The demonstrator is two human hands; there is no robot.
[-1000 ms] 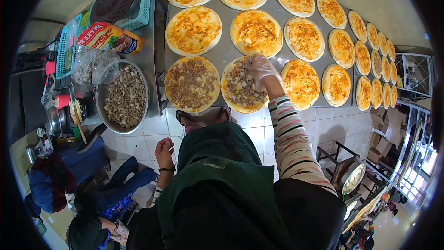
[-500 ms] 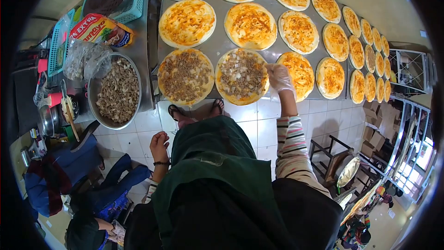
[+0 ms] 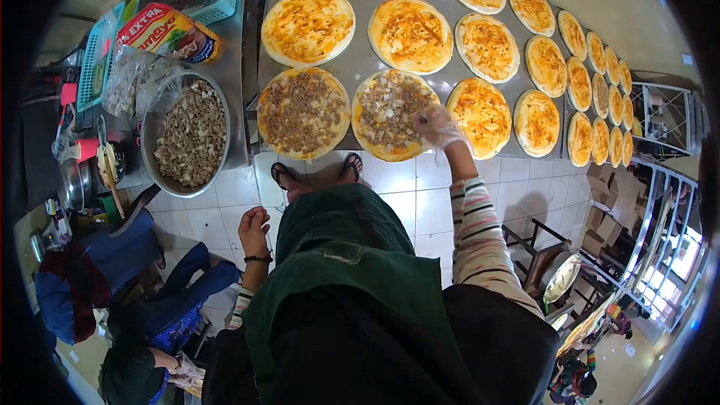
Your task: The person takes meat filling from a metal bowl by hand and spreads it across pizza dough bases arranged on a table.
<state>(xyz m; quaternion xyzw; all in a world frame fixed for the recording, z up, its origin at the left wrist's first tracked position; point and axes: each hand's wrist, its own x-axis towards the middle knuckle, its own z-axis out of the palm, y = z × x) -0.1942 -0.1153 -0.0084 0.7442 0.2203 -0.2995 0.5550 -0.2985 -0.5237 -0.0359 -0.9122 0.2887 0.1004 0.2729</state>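
My right hand (image 3: 441, 127), in a clear plastic glove, is over the right edge of a round pizza (image 3: 394, 116) topped with ground meat and pale chopped pieces. Its fingers are bent together; whatever they hold, if anything, is hidden. To the left lies another meat-topped pizza (image 3: 304, 114), and on the other side a sauced pizza base (image 3: 480, 118) without meat. Bare and wearing a dark bracelet, my left hand (image 3: 255, 231) hangs below the table edge with its fingers curled, and no object shows in it.
Rows of sauced bases (image 3: 410, 36) cover the metal table (image 3: 358, 30). At left stand a metal bowl of cooked meat (image 3: 191, 139), a mayo pouch (image 3: 166, 34) and a teal basket (image 3: 219, 0). Another person's gloved hand (image 3: 187, 375) shows at lower left.
My right hand has moved slightly left and down, over the pizza's edge, and has turned. My left hand has shifted a little left. The camera view has shifted slightly.
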